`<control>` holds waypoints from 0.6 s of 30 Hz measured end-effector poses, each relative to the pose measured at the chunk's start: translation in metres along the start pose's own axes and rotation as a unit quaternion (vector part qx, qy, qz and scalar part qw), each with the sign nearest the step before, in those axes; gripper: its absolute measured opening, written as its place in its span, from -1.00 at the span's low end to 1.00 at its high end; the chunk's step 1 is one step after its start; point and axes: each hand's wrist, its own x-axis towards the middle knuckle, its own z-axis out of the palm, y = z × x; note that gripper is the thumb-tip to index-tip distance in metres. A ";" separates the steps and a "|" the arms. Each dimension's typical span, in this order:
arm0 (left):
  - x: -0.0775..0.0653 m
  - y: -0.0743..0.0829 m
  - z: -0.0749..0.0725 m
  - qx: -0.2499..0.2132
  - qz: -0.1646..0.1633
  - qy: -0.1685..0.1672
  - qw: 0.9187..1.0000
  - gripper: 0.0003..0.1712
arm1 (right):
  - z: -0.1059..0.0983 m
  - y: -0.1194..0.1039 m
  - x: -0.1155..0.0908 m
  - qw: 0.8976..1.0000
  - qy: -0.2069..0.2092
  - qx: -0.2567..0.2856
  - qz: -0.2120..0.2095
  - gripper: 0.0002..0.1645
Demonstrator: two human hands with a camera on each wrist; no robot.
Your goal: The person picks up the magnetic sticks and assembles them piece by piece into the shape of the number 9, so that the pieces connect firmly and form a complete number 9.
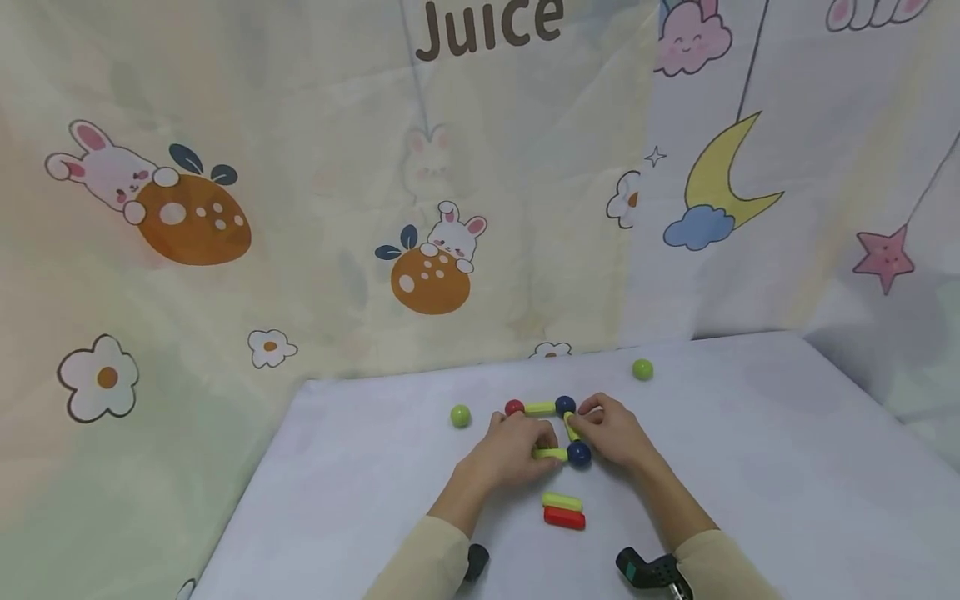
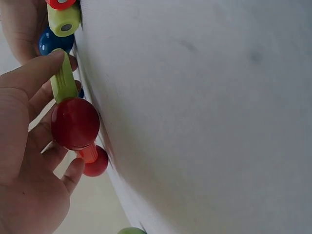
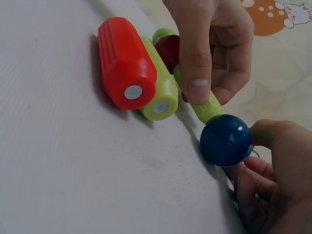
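Multicoloured plastic square seems joined; left hand, right hand pinch its sides. Green balls, six-o'clock red and yellow-green rods remain.

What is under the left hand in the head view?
The nearer red ball and a red stick, shown by the left wrist view. In the head view, the left hand covers both and part of the green stick.

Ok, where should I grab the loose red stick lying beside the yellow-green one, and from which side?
Probably by its two ends, coming from above. The red stick lies flat, its far long side close against the yellow-green stick, while both blunt ends look free.
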 end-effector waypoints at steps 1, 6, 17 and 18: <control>0.000 0.000 0.001 0.002 -0.003 0.001 1.000 -0.86 | 0.000 0.000 0.000 1.000 -0.002 0.002 0.000 -0.56; 0.000 0.002 0.002 0.012 -0.006 0.005 1.000 -0.85 | 0.002 0.002 -0.001 1.000 -0.001 0.003 -0.004 -0.59; -0.006 -0.003 0.000 0.010 -0.003 0.027 1.000 -0.78 | 0.001 0.003 0.000 1.000 -0.007 0.022 -0.019 -0.60; -0.007 -0.005 -0.001 0.007 -0.006 0.030 1.000 -0.74 | 0.001 0.003 0.001 1.000 -0.008 0.024 -0.015 -0.59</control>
